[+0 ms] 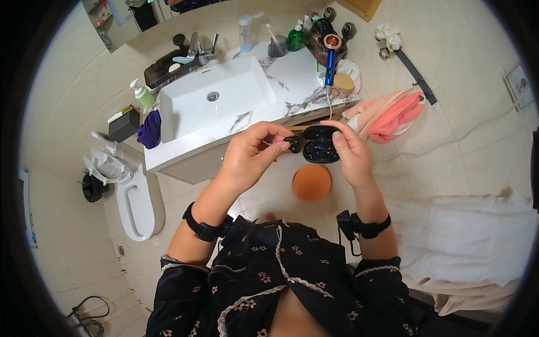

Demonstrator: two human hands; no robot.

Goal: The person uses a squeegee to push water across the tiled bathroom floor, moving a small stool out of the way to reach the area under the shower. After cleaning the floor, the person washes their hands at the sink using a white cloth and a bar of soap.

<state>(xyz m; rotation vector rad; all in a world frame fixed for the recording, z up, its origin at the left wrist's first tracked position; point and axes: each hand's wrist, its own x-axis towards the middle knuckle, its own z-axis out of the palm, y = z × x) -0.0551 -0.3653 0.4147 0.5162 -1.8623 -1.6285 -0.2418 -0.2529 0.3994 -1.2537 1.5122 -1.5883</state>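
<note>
Between the thumb and fingers of my left hand [255, 150] is a small black earbud [294, 144]. My right hand [353, 153] grips a black earbud charging case [321, 151] by its right side, with the lid raised. The earbud is just left of the case, close to its edge; whether they touch I cannot tell. Dark recesses show inside the case, but whether one holds a second earbud is unclear. Both hands are held in front of the washbasin counter [252, 120], above the floor.
A white basin [227, 90] is set in the marbled counter. A blue hair dryer [330, 63] stands at its right end, its cord trailing right to a wall socket [520, 86]. Below my hands is an orange bin [311, 182]. A squat toilet [140, 206] lies left; pink towels [391, 113] hang right.
</note>
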